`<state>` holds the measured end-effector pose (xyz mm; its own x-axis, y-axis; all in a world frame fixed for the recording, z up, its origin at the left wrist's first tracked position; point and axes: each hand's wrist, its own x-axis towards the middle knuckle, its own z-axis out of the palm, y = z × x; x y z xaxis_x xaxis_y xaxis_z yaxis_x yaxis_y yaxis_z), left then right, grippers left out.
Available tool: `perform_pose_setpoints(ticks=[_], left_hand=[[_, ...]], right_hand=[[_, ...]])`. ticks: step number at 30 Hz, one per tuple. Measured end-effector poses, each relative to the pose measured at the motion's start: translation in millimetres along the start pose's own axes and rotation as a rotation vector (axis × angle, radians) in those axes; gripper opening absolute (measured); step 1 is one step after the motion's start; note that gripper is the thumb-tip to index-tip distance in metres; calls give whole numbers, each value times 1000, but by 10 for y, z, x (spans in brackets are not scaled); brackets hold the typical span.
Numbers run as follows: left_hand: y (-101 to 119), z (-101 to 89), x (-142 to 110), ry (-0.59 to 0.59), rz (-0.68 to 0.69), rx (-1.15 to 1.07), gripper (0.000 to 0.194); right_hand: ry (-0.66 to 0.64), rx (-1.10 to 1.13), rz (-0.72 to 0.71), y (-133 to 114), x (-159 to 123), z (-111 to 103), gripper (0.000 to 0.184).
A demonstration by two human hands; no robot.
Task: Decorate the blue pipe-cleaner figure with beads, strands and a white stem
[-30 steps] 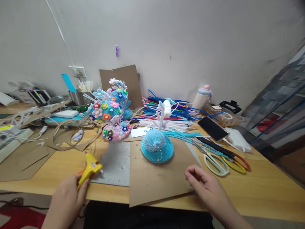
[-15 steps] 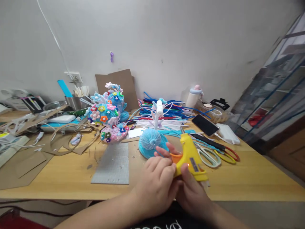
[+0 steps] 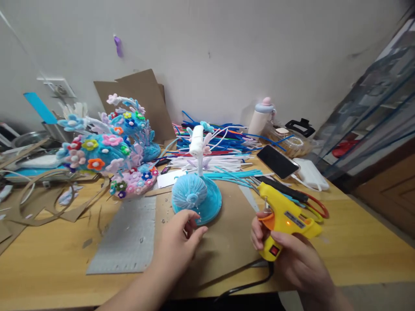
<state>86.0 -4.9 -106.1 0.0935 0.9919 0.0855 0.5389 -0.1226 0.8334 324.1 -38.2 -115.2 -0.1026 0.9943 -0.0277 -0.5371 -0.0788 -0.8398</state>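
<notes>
My right hand [image 3: 293,252] is wrapped round the handle of a yellow hot glue gun [image 3: 275,211], its fingers by the orange trigger. The gun's nozzle points up and away, and a small light glows on its side. My left hand [image 3: 178,242] is at the near edge of a round light-blue pipe-cleaner base [image 3: 212,203], thumb apart from the curled fingers. Nothing shows in it; whether it touches the base I cannot tell. On the base sit a blue fuzzy dome [image 3: 189,190] and a white stem [image 3: 196,144] with small flowers.
Finished flower-covered pipe-cleaner pieces [image 3: 97,151] stand at left. Loose pipe cleaners [image 3: 214,162] lie at the back. A phone [image 3: 278,162], power bank [image 3: 311,173] and bottle [image 3: 260,119] are at right. A grey mat [image 3: 125,237] and cardboard [image 3: 227,242] cover the table's front.
My left hand has come off the glue gun and moved left to the blue base. My right hand has carried the gun to the right. The camera view has shifted.
</notes>
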Motion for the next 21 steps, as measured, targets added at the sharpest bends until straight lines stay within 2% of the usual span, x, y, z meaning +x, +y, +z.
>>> perform_pose_setpoints(ticks=[4, 7, 10, 14, 18, 21], left_hand=[[24, 14, 48, -13, 4, 15, 7], [34, -11, 80, 20, 18, -56, 11], [46, -23, 85, 35, -103, -240, 7], [49, -9, 60, -37, -332, -525, 18], [33, 17, 64, -44, -402, -754, 26], [22, 36, 83, -87, -421, -878, 35]], right_hand=[[-32, -36, 6, -113, 104, -28, 19], [23, -53, -24, -229, 183, -13, 20], [80, -112, 6, -267, 203, 15, 25], [66, -203, 198, -113, 132, -1, 26], [7, -229, 294, 96, 51, -41, 28], [43, -194, 320, 167, 15, -18, 35]])
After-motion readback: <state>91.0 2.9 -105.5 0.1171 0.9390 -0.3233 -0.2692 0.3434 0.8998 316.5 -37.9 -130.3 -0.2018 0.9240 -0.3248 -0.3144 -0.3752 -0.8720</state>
